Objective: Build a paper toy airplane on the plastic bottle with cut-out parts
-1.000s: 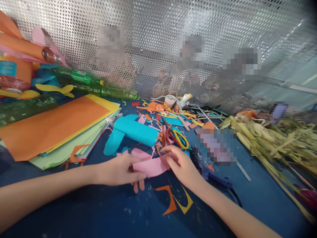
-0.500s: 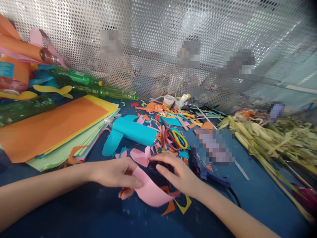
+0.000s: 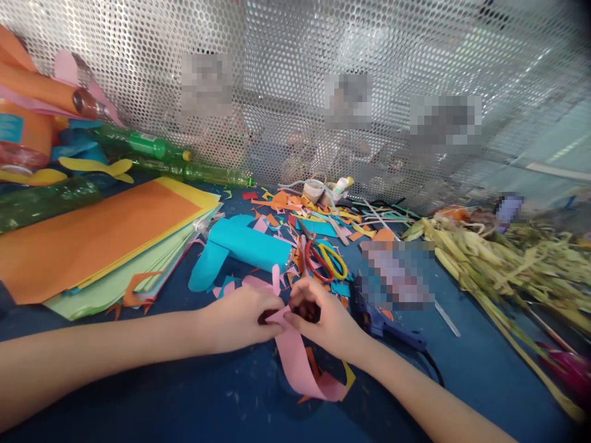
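Note:
A curved pink paper strip (image 3: 298, 363) hangs from between my two hands, its lower end curling to the right near the blue table top. My left hand (image 3: 242, 317) pinches its upper end from the left. From the right, the thumb and fingers of my right hand (image 3: 325, 314) close on the same end. Just behind my hands is a pink paper cutout (image 3: 276, 280) with an upright lobe, partly hidden. Beyond it lies a bottle wrapped in blue paper (image 3: 252, 243) with a rounded fin. Orange and yellow scraps sit under the strip.
Scissors (image 3: 327, 258) lie among colored paper scraps, with a blue glue gun (image 3: 390, 329) to their right. Paper sheets (image 3: 106, 234) are stacked at left, near green bottles (image 3: 194, 169). Dry husks (image 3: 484, 264) spread at right. A perforated metal screen (image 3: 286, 55) rises behind.
My right hand has come away from the pink cutout and taken the strip's upper end. My left hand has moved right, and the strip now hangs more steeply.

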The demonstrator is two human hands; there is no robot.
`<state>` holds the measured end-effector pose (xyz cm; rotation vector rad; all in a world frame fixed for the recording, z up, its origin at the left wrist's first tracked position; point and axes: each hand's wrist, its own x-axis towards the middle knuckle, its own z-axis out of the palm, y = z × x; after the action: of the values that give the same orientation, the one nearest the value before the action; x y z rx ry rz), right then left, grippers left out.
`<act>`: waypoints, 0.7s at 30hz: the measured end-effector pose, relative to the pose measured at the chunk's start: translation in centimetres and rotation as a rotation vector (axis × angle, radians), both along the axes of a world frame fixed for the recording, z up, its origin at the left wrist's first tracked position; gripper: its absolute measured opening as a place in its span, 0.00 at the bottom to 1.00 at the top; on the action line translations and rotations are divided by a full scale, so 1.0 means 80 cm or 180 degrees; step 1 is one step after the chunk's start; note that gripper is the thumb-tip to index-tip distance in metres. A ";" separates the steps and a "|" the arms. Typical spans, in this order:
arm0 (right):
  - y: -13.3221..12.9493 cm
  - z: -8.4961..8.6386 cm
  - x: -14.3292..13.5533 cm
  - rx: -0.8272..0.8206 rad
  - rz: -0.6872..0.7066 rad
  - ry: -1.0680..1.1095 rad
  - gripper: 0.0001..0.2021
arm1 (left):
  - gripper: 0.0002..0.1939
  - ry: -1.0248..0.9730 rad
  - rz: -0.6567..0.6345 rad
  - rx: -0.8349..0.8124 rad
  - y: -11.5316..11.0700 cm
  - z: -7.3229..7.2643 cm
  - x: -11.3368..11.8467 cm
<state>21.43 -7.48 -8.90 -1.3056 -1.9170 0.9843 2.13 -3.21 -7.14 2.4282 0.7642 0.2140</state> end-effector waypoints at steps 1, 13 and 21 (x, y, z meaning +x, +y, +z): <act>0.001 0.000 -0.001 0.0009 -0.0038 -0.0053 0.09 | 0.11 -0.0002 -0.0009 0.0133 -0.001 -0.002 -0.002; 0.003 0.000 0.000 0.0678 -0.0462 -0.1028 0.04 | 0.17 -0.0030 -0.0455 0.1579 0.004 -0.027 -0.037; 0.002 -0.005 -0.008 0.0479 -0.0788 -0.0823 0.02 | 0.16 -0.0383 0.0054 0.1652 0.009 -0.023 -0.046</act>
<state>20.80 -7.29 -9.30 -1.5953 -1.9134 0.5596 -1.52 -2.48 -8.98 2.8562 0.7440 0.6266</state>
